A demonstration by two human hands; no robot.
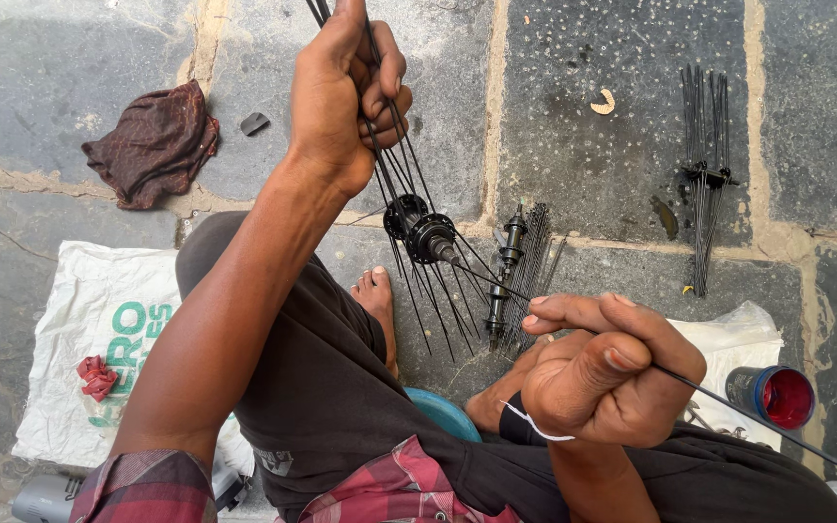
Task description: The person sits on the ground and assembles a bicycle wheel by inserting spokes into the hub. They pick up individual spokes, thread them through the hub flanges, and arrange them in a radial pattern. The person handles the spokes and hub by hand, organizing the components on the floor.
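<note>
We see a white woven sack (99,339) with green printing, lying flat on the stone floor at the left. At the right, a thin white plastic bag (733,339) lies under a small red-topped pot (775,397).

Dark maroon rag (154,143) upper left on stone floor (583,145); white sack (99,329) lower left; red-filled pot (775,395) lower right; spoke bundle (705,174) upper right.

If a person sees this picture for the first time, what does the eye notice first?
First, the black wheel hub at the centre, hanging from a fan of thin spokes gripped above by the left hand. Next, the right hand in the foreground, pinching a single spoke. At the right, an open red tin stands out against the grey stone floor.
</note>
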